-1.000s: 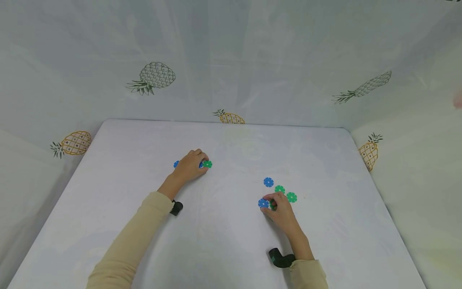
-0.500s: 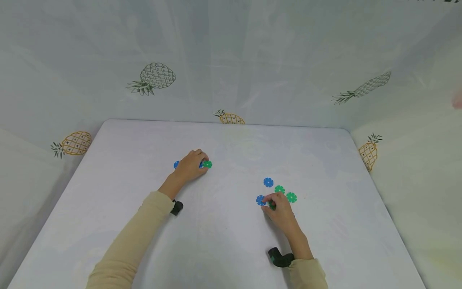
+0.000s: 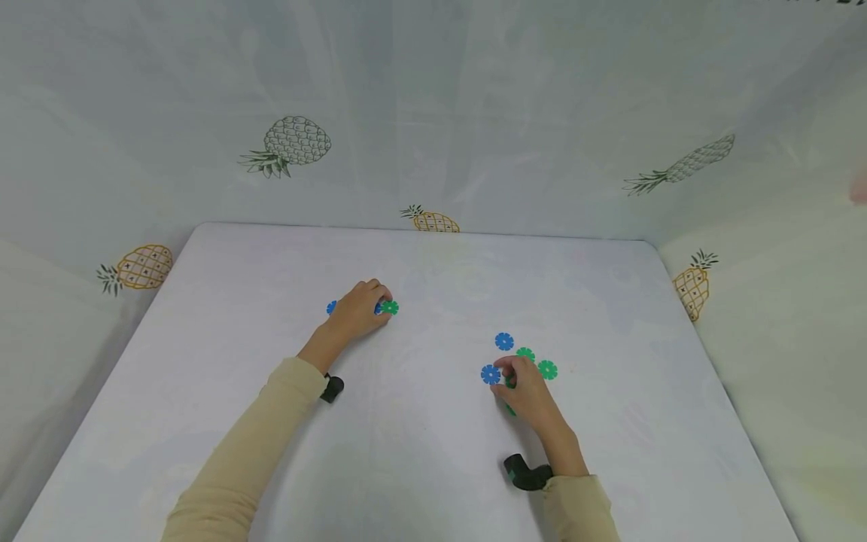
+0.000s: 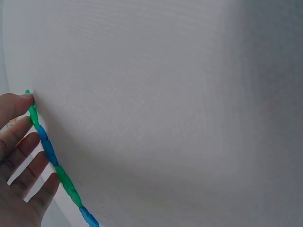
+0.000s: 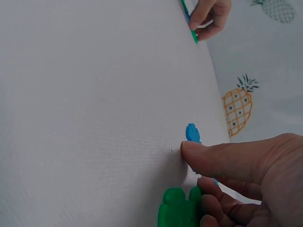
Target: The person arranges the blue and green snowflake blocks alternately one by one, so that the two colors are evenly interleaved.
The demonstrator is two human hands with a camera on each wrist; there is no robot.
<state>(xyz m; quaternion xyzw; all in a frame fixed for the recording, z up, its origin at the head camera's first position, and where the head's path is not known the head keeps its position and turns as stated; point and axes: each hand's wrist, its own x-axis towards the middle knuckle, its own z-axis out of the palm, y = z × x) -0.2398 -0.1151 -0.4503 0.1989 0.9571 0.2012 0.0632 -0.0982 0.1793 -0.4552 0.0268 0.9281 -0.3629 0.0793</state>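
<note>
Far left on the table, my left hand (image 3: 355, 311) pinches the end of a row of snowflake discs. At that end is a green disc (image 3: 390, 308); blue and green ones continue in the left wrist view, where a blue disc (image 4: 47, 146) sits under the fingertips. The hand covers the row's middle in the head view. My right hand (image 3: 527, 391) pinches a blue snowflake disc (image 3: 491, 374) between thumb and index finger. Its other fingers curl beside a green disc (image 5: 177, 208); whether they grip it, I cannot tell. Part of another green disc (image 3: 511, 410) shows below the thumb.
Beyond the right hand lie a loose blue disc (image 3: 504, 342) and two green ones, one behind the knuckles (image 3: 525, 354), one to the right (image 3: 548, 369). Black wrist devices (image 3: 527, 474) hang under both forearms. A pineapple-print cloth (image 3: 433, 135) surrounds the white table (image 3: 420, 452).
The right hand has shifted slightly away from me, and its blue disc has moved a little left and away. A green disc's edge now shows below the thumb. The left hand stays still.
</note>
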